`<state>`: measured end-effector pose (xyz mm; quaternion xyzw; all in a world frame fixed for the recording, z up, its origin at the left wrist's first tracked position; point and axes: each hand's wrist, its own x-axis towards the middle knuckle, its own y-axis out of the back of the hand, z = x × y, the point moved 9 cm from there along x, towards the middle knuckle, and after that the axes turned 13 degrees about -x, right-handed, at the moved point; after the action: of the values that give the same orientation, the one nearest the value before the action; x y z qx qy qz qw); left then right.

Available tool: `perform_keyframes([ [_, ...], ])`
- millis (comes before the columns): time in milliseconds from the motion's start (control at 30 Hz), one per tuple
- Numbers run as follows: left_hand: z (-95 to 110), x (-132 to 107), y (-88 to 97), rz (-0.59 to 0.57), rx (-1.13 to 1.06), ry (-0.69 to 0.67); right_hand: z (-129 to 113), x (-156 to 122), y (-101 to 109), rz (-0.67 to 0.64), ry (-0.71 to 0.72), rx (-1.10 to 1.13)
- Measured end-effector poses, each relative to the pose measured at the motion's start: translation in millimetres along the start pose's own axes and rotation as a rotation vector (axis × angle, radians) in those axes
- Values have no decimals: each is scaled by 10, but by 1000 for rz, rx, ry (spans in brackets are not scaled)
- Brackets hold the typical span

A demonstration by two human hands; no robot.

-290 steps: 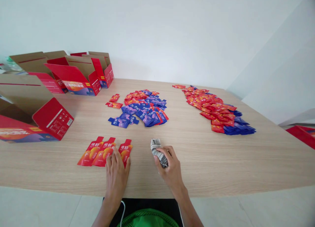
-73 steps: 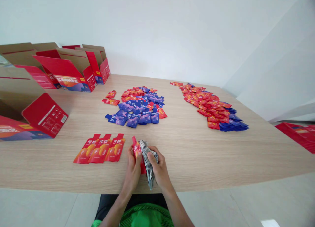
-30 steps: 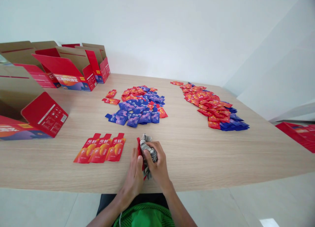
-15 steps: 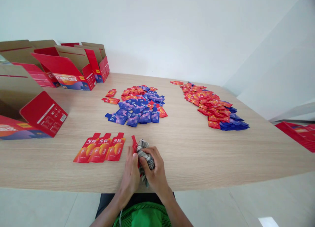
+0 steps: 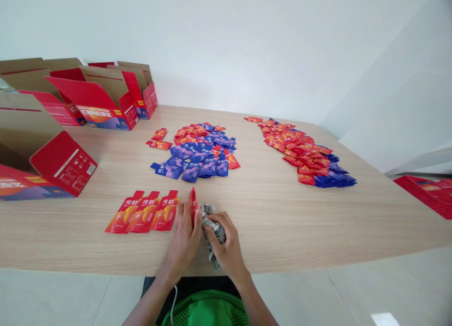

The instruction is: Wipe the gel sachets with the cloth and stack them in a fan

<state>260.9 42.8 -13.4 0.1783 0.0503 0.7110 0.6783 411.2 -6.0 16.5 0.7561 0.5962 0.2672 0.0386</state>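
My left hand [image 5: 184,234] is closed on a red pouch [image 5: 193,202], which stands on edge between thumb and fingers; most of it is hidden. Just to the right, my right hand [image 5: 226,239] grips a crumpled checked cloth [image 5: 213,229] whose tail hangs toward the table's front edge. The cloth is close beside the pouch; whether they touch I cannot tell. Left of my hands, three red pouches lie in an overlapping row, the nearest one [image 5: 165,212] beside my left fingers. Beyond them sits a mixed heap of blue and red pouches [image 5: 201,151].
Open red cartons [image 5: 106,118] stand at the back left, with another open carton [image 5: 63,168] nearer on the left. A long pile of red and blue pouches [image 5: 300,149] spreads across the right. Another red box [image 5: 423,191] shows at the far right.
My left hand has shifted slightly left with the pouch, which is now more upright and edge-on. My right hand has drawn the cloth slightly right, off the pouch's face.
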Motion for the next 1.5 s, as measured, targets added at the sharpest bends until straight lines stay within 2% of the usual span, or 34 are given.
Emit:
perform_keyframes([
  [67, 134, 69, 36, 16, 192, -46, 97, 28, 100, 37, -38, -24],
  [167, 228, 121, 48, 56, 458, -74, 201, 94, 286, 107, -76, -80],
  [300, 236, 155, 1, 74, 707, -106, 244, 147, 447, 156, -81, -129],
  [433, 196, 182, -67, 42, 900, -95, 259, 137, 459, 163, -69, -145],
  [633, 197, 203, -40, 82, 978, -86, 269, 111, 424, 162, -68, -151],
  [867, 134, 234, 47, 132, 964, -88, 268, 130, 467, 163, -84, -138],
  [1033, 98, 255, 63, 107, 926, -26, 288, 116, 450, 153, -81, -143],
  [1133, 109, 248, 60, 92, 897, -13, 307, 140, 522, 134, -74, -179],
  [1233, 129, 214, 33, 91, 856, -48, 337, 314, 655, -2, -99, -319],
  [1333, 135, 144, -45, 91, 786, -116, 513, 674, 818, -253, -242, -694],
  [1433, 150, 55, -174, 76, 694, -210, 694, 1227, 1036, -296, -363, -851],
  [1500, 179, 3, -252, 61, 619, -278, 864, 1603, 1091, -311, -452, -931],
])
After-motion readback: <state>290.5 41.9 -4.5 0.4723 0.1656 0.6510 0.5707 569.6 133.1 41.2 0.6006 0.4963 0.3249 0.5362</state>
